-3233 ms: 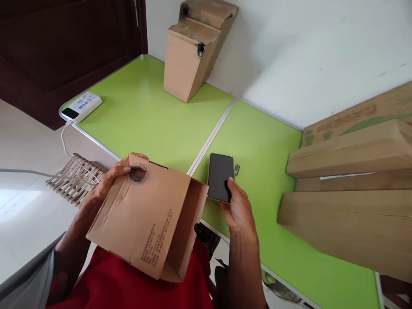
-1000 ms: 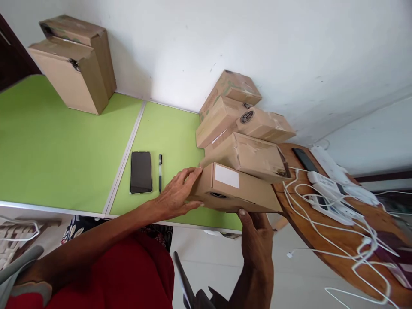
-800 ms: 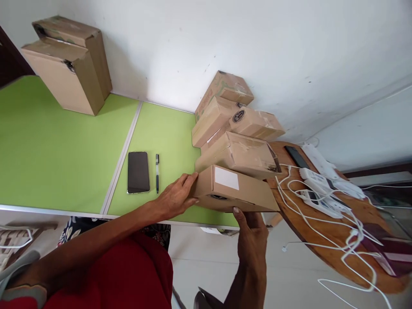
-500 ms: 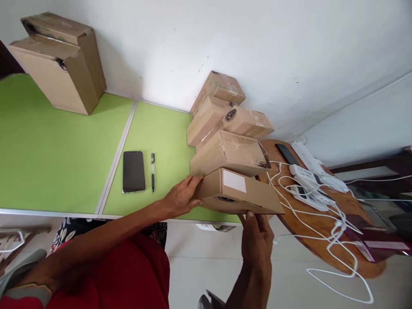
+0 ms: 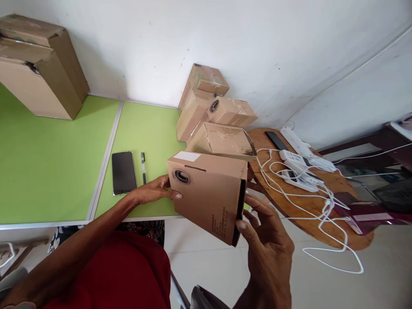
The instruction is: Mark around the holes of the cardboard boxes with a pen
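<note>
Between both hands I hold a brown cardboard box [image 5: 207, 193], tilted at the front edge of the green table [image 5: 151, 124]. A white label, a round hole and small printed text show on it. My left hand [image 5: 157, 189] grips its left side, thumb on the front face and fingers behind. At the right end, my right hand [image 5: 265, 231] pinches the dark open edge, thumb in front and fingers round the back. Just behind the held box stands another taped cardboard box [image 5: 222, 139]. A smartphone [image 5: 124, 172] and a pen [image 5: 143, 167] lie left of it.
More cardboard boxes [image 5: 206, 81] are stacked against the wall, and two larger boxes [image 5: 38, 81] stand at the far left. On the right, a wooden table [image 5: 262, 180] carries power strips [image 5: 299, 176], tangled white cables and a black phone [image 5: 277, 140].
The box has turned so its holed, printed face shows towards me. My right hand has shifted from its lower edge to its right end. The view has moved slightly right.
</note>
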Demonstrator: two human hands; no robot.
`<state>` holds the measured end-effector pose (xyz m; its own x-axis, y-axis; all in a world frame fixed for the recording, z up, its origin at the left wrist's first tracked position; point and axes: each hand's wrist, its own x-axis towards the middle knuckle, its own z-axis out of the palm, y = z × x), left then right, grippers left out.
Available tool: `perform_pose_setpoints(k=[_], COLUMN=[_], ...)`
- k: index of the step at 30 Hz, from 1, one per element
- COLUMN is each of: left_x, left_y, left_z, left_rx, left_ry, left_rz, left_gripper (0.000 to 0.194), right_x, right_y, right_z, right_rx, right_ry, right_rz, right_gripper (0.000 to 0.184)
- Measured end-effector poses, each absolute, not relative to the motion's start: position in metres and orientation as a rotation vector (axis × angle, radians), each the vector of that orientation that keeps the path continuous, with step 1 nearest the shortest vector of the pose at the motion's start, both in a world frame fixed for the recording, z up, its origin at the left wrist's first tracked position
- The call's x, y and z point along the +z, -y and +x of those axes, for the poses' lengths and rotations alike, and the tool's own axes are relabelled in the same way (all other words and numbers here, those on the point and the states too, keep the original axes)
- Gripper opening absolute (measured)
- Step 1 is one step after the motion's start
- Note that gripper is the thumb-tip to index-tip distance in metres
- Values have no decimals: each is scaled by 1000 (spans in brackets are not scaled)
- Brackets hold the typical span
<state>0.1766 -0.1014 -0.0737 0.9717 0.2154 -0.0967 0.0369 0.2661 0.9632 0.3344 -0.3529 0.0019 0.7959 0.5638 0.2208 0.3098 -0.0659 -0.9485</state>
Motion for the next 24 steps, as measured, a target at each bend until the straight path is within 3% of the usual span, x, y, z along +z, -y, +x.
perform_pose_setpoints(k=[4, 15, 24], left_x=[-72, -73, -51], left_y=[102, 100, 122], left_z=[168, 147, 172], left_rx=[65, 80, 302], left_ry=[-209, -267, -388], left_rz=[1203, 1161, 1415], left_gripper=[69, 76, 72], right_x=[22, 17, 14], right_y=[348, 353, 337], right_z=[312, 302, 308], right_rx=[233, 170, 81], right_ry=[743, 747, 713], right_rz=[-1685, -1745, -2020], right_gripper=[63, 62, 77])
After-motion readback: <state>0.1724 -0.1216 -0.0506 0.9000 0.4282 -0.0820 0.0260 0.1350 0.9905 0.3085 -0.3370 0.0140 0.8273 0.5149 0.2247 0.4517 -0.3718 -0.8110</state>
